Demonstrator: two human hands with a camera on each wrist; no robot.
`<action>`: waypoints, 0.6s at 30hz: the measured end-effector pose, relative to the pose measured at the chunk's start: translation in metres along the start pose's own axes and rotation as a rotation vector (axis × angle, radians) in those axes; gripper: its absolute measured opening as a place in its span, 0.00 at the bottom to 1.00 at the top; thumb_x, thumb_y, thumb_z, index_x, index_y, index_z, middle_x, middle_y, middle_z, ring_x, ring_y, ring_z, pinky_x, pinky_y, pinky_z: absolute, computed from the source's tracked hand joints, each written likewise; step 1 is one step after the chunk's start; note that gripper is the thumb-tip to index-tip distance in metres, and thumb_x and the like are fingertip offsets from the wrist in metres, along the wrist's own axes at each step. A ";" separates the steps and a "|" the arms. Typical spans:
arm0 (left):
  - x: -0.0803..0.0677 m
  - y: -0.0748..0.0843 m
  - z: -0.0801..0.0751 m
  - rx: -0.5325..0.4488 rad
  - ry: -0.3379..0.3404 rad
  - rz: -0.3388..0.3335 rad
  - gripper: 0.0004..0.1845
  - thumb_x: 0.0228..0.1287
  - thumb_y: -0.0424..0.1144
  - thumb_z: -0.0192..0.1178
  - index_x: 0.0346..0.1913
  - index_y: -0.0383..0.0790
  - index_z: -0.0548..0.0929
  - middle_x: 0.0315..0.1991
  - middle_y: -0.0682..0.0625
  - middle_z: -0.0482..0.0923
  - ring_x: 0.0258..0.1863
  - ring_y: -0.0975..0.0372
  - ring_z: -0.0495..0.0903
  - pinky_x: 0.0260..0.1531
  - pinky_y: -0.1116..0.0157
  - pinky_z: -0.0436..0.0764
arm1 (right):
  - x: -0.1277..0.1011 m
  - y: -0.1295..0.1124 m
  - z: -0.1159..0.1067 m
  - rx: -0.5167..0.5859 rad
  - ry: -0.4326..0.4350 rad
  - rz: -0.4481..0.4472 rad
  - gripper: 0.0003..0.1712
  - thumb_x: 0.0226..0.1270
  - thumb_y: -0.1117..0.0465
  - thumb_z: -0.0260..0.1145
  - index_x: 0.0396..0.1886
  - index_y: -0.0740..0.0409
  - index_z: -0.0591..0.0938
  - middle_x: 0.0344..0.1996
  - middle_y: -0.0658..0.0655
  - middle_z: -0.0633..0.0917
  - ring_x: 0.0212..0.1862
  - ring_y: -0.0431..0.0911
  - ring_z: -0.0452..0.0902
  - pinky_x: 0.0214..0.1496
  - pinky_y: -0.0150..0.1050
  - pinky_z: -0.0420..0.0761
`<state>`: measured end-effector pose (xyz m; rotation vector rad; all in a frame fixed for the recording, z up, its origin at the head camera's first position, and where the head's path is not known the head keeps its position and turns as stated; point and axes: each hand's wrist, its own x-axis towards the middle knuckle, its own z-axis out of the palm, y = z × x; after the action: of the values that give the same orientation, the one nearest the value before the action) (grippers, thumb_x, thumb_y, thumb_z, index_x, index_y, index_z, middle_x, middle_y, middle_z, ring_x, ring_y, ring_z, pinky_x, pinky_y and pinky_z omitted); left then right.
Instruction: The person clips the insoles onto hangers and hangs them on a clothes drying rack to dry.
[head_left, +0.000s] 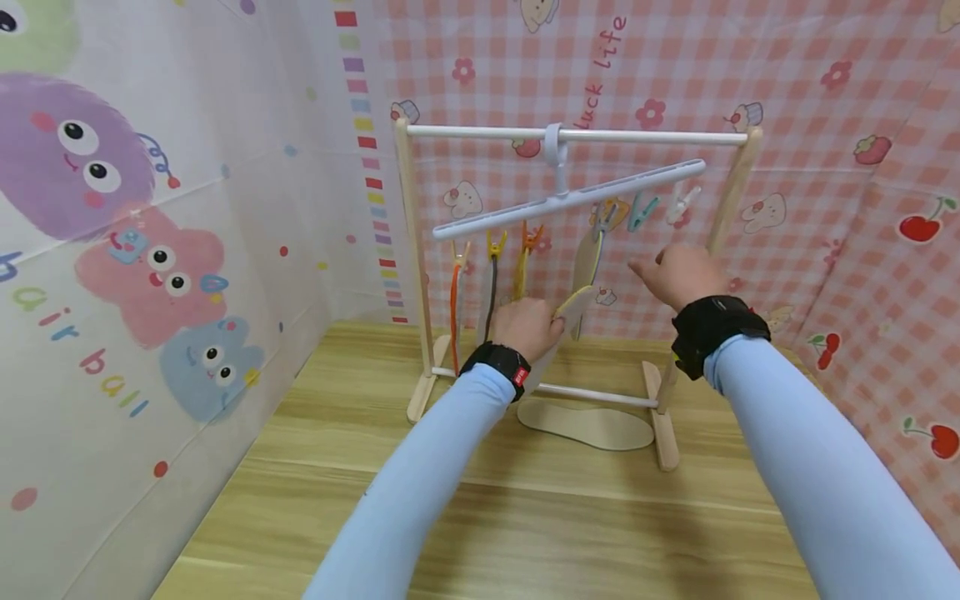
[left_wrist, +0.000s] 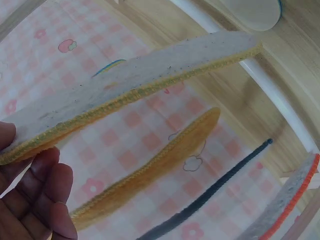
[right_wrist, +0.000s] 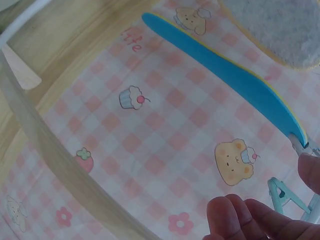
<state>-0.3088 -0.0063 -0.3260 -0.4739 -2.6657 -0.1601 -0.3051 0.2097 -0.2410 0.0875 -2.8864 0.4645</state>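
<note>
a wooden table [head_left: 525, 517] bears a small drying rack [head_left: 420, 250] and one insole [head_left: 587, 425].

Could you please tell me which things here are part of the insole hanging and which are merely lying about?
In hand: left hand gripping an insole; right hand by the teal clip; peg hanger; rack; hung insole.
Lying about: flat insole on the table; patterned backdrop.
</note>
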 end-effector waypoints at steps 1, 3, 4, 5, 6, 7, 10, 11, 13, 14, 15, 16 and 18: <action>0.001 0.001 0.000 -0.006 -0.007 -0.001 0.23 0.70 0.50 0.56 0.16 0.47 0.72 0.19 0.52 0.79 0.18 0.60 0.77 0.18 0.60 0.75 | 0.002 -0.001 -0.001 0.001 0.011 0.003 0.38 0.74 0.38 0.53 0.49 0.72 0.83 0.44 0.75 0.83 0.38 0.65 0.80 0.36 0.57 0.78; 0.002 0.003 -0.001 -0.019 -0.017 0.003 0.24 0.71 0.50 0.55 0.14 0.47 0.71 0.17 0.53 0.76 0.17 0.61 0.75 0.17 0.61 0.73 | 0.006 -0.004 -0.004 0.006 0.040 0.004 0.39 0.74 0.36 0.51 0.47 0.70 0.84 0.40 0.73 0.84 0.34 0.63 0.80 0.33 0.55 0.77; 0.003 0.004 -0.001 -0.024 -0.017 0.008 0.25 0.71 0.49 0.55 0.14 0.47 0.70 0.17 0.53 0.75 0.16 0.62 0.74 0.16 0.62 0.72 | 0.009 -0.005 -0.005 0.010 0.055 0.008 0.40 0.73 0.35 0.51 0.46 0.69 0.85 0.37 0.72 0.85 0.32 0.62 0.79 0.31 0.54 0.76; 0.005 0.006 -0.001 -0.024 -0.016 0.012 0.25 0.71 0.49 0.55 0.14 0.47 0.69 0.16 0.54 0.74 0.16 0.63 0.73 0.16 0.63 0.71 | 0.012 -0.006 -0.006 0.020 0.064 0.011 0.40 0.73 0.34 0.51 0.44 0.69 0.85 0.34 0.71 0.85 0.31 0.61 0.79 0.30 0.53 0.75; 0.006 0.008 -0.001 -0.025 -0.009 0.018 0.25 0.71 0.49 0.55 0.14 0.47 0.69 0.16 0.54 0.74 0.16 0.63 0.73 0.16 0.63 0.71 | 0.014 -0.007 -0.007 0.022 0.072 0.012 0.41 0.73 0.33 0.50 0.43 0.69 0.86 0.32 0.70 0.85 0.29 0.61 0.79 0.29 0.52 0.75; 0.007 0.010 -0.002 -0.027 -0.003 0.020 0.25 0.71 0.49 0.55 0.14 0.47 0.69 0.16 0.54 0.74 0.16 0.63 0.73 0.16 0.63 0.71 | 0.017 -0.008 -0.008 0.025 0.080 0.014 0.42 0.73 0.33 0.50 0.42 0.69 0.86 0.30 0.69 0.84 0.28 0.60 0.78 0.28 0.51 0.74; 0.010 0.018 -0.004 -0.020 0.010 0.021 0.24 0.71 0.49 0.55 0.14 0.47 0.70 0.17 0.54 0.74 0.17 0.63 0.75 0.16 0.63 0.73 | 0.025 -0.011 -0.011 0.044 0.092 0.039 0.42 0.71 0.31 0.50 0.38 0.68 0.85 0.23 0.65 0.82 0.25 0.58 0.76 0.25 0.49 0.71; 0.011 0.021 -0.005 -0.020 0.007 0.017 0.25 0.71 0.49 0.54 0.14 0.47 0.70 0.16 0.54 0.74 0.17 0.63 0.75 0.16 0.63 0.73 | 0.027 -0.011 -0.012 0.053 0.096 0.046 0.41 0.71 0.32 0.51 0.37 0.68 0.85 0.22 0.64 0.81 0.25 0.57 0.75 0.24 0.48 0.71; 0.013 0.026 -0.005 -0.022 0.002 0.009 0.26 0.72 0.49 0.54 0.12 0.48 0.69 0.15 0.55 0.73 0.17 0.63 0.74 0.16 0.63 0.72 | 0.032 -0.012 -0.014 0.078 0.105 0.065 0.38 0.71 0.32 0.51 0.35 0.66 0.83 0.20 0.62 0.79 0.24 0.56 0.74 0.23 0.46 0.70; 0.014 0.029 -0.005 -0.019 0.002 0.008 0.27 0.72 0.50 0.53 0.12 0.48 0.69 0.15 0.55 0.72 0.16 0.63 0.73 0.16 0.64 0.72 | 0.034 -0.013 -0.014 0.090 0.108 0.073 0.37 0.72 0.33 0.52 0.32 0.64 0.82 0.19 0.60 0.77 0.23 0.55 0.74 0.22 0.45 0.70; 0.016 0.031 -0.005 -0.012 0.008 0.009 0.27 0.72 0.50 0.53 0.11 0.48 0.69 0.14 0.56 0.71 0.16 0.63 0.73 0.16 0.64 0.71 | 0.036 -0.013 -0.015 0.098 0.110 0.080 0.35 0.72 0.34 0.52 0.29 0.63 0.81 0.18 0.59 0.76 0.23 0.54 0.73 0.22 0.45 0.69; 0.016 0.034 -0.005 -0.005 0.014 0.011 0.28 0.73 0.50 0.53 0.11 0.48 0.69 0.14 0.56 0.70 0.15 0.64 0.72 0.15 0.64 0.70 | 0.037 -0.013 -0.015 0.102 0.116 0.085 0.34 0.72 0.34 0.52 0.27 0.61 0.79 0.17 0.57 0.74 0.22 0.54 0.72 0.21 0.44 0.68; 0.018 0.040 -0.003 0.018 0.046 0.012 0.28 0.73 0.51 0.54 0.11 0.49 0.70 0.13 0.57 0.70 0.14 0.64 0.71 0.14 0.65 0.70 | 0.041 -0.012 -0.016 0.102 0.113 0.091 0.33 0.72 0.35 0.52 0.22 0.58 0.76 0.15 0.55 0.72 0.22 0.53 0.70 0.21 0.43 0.67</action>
<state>-0.3090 0.0362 -0.3136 -0.4749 -2.6163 -0.1414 -0.3404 0.2024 -0.2137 -0.0528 -2.7643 0.6122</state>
